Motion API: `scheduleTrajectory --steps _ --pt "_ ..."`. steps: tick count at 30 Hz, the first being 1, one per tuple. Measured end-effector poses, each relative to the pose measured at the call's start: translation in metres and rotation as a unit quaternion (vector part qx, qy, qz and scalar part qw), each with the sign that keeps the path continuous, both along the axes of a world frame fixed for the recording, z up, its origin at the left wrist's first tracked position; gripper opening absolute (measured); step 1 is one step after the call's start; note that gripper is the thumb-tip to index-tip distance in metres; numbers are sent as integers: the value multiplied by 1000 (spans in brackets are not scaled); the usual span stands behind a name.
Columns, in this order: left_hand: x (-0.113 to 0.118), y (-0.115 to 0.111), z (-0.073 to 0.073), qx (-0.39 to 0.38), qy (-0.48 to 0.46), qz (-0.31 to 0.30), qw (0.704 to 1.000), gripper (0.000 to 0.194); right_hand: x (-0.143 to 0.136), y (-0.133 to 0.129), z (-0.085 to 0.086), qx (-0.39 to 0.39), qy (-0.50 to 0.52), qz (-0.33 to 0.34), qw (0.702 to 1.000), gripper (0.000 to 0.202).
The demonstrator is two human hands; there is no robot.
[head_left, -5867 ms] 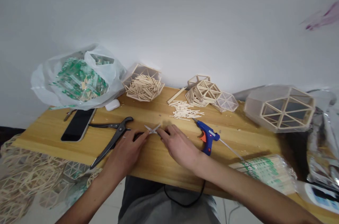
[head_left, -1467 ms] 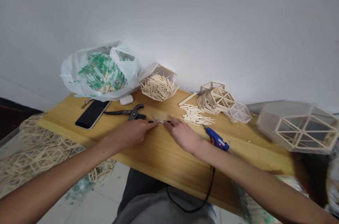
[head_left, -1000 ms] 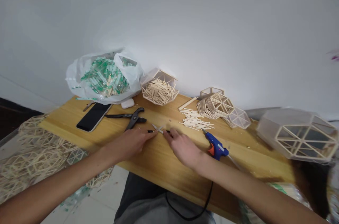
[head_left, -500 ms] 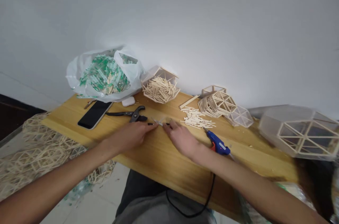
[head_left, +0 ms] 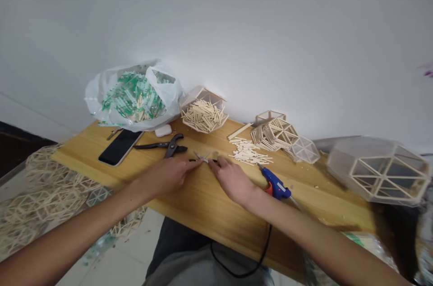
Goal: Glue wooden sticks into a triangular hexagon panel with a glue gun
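A small pair of scissors [head_left: 203, 158] with dark handles is low over the wooden table, its thin blades spread in a cross and pointing away from me. My left hand [head_left: 171, 174] is closed at the left handle, index finger reaching toward the pivot. At the other handle, my right hand [head_left: 233, 181] has its thumb and fingers bent together. Fingers partly cover both handles. Black-handled pliers [head_left: 172, 145] lie just beyond my left hand. Right of my right hand rests a blue glue gun [head_left: 276, 183], nozzle toward the loose short wooden sticks [head_left: 249, 151].
A white plastic bag [head_left: 135, 96] of green-and-clear wrappers stands at the back left. Near it are a phone [head_left: 120, 147], a white case [head_left: 163, 131] and a hexagonal container [head_left: 204, 110] of sticks. Stick frames [head_left: 275, 133] and a larger hexagonal box [head_left: 380, 171] sit rightward. A black cable [head_left: 241, 274] crosses my lap.
Both hands stay at the scissors with almost no movement. The scissor blades look slightly more spread and clearer. The whole view has shifted a little.
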State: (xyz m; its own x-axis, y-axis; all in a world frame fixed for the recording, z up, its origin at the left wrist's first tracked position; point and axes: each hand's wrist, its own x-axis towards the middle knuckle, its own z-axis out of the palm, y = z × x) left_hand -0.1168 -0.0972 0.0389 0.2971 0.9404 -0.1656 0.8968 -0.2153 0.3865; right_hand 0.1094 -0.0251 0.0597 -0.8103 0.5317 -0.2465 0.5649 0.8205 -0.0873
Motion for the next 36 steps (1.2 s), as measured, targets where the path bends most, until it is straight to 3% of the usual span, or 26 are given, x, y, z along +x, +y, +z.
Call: scheduleTrajectory --steps 5,8,11,15,18,20,23,25,31,36 --pt "9 31 6 -4 40 56 998 57 -17 27 1 12 11 -54 998 39" --pt "13 38 6 0 66 82 994 60 -21 34 6 6 11 -59 998 41" --pt "13 27 0 25 62 72 995 63 -12 28 8 4 32 -60 998 39" --pt "10 -1 -12 86 -21 58 994 63 17 10 6 -15 138 -64 988 28" --pt "11 -19 -18 115 -108 80 984 50 36 1 4 -59 284 -72 954 20" --pt "15 -27 -20 113 -157 105 975 42 42 -3 4 -89 370 -119 917 18" --pt "25 -35 -22 94 -208 175 958 35 41 -13 4 -209 396 -188 874 16" --pt "34 -39 -19 77 -241 216 943 33 35 -24 4 -290 378 -184 860 18" --pt "50 -46 -6 10 -387 249 888 37 20 -41 4 -244 369 -119 889 10" --pt "53 -46 -13 -62 -503 258 823 33 17 -35 1 -196 320 -66 925 13"
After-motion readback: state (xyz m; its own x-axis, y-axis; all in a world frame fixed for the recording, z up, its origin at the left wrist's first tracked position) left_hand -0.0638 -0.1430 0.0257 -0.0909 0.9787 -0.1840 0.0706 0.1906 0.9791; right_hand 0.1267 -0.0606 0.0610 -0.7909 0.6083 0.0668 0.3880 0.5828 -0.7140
